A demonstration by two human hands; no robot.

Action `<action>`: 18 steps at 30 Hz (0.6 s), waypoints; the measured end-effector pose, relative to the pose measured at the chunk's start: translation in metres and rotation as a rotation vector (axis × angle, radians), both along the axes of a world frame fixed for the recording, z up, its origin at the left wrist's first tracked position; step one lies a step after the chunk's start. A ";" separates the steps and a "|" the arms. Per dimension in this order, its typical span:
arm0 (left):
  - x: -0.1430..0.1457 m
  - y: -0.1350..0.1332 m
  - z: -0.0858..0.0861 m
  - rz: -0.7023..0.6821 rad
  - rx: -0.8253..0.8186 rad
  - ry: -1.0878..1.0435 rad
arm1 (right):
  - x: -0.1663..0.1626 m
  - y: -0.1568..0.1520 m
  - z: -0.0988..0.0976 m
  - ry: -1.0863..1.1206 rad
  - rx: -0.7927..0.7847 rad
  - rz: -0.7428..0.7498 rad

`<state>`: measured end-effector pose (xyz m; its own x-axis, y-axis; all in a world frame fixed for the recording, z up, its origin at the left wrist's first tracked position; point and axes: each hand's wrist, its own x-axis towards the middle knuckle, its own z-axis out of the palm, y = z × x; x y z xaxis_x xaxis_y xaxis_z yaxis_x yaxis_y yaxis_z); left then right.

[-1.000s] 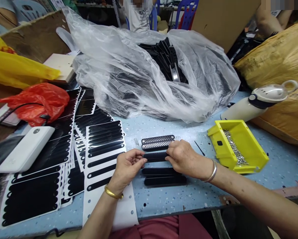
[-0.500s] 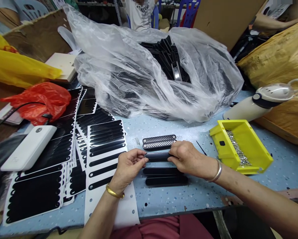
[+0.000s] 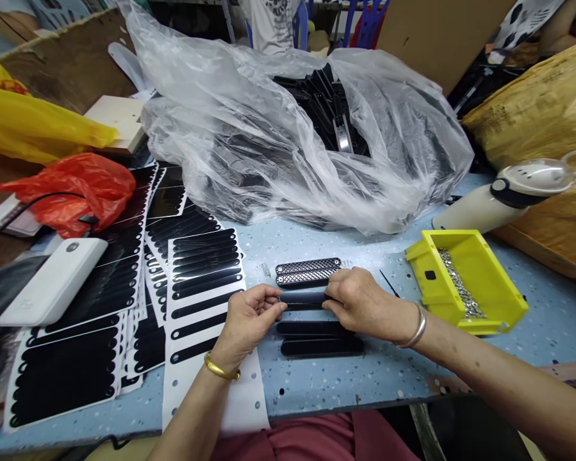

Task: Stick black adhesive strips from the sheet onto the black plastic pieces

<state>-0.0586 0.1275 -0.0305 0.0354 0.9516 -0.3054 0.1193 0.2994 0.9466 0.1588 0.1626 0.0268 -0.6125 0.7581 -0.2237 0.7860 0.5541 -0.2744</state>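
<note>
Both hands on one slim dark bar

So the left hand has the near end of a slim dark bar pinched between thumb and fingertips, the rest of its fingers curled in. The right hand has the other end, fingers bunched together and bent down onto it. The bar runs pretty much level between the two. There's a thin dark line along its lower edge, but I can't tell if that's a second layer, or if the bar is touching the table.

Just beyond the bar, by the right hand's knuckles, is a pair of cross-hatched handles lying side by side. On the wearer's side of the hands sit two plain black bars, the upper one partly tucked behind the right hand and the lower one right next to it.

Left hand's wrist has a gold bracelet and crosses a white sheet of black strip stickers. More sticker sheets pile up further left, with a white power bank on top.

Off to the right of the right hand: a thin black rod, then a yellow bin with small metal parts inside. Past both hands, a big clear plastic bag spills around black pieces.
</note>
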 end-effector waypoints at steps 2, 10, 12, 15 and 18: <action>0.000 0.000 0.000 0.006 -0.004 -0.002 | 0.001 -0.001 -0.001 0.016 0.010 0.001; 0.002 0.001 0.002 0.029 -0.022 -0.027 | 0.002 -0.002 -0.004 0.027 0.046 0.014; 0.002 0.001 0.003 0.033 -0.019 -0.026 | 0.001 -0.001 -0.004 0.027 0.052 0.015; 0.002 0.001 0.002 0.033 -0.019 -0.027 | 0.000 -0.002 -0.004 0.010 0.047 0.020; 0.002 0.000 0.001 0.039 -0.020 -0.036 | -0.001 -0.002 -0.003 -0.013 0.043 0.018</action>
<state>-0.0562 0.1279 -0.0290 0.0094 0.9460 -0.3240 0.0733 0.3225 0.9437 0.1582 0.1609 0.0234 -0.6238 0.7558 -0.1991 0.7788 0.5795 -0.2401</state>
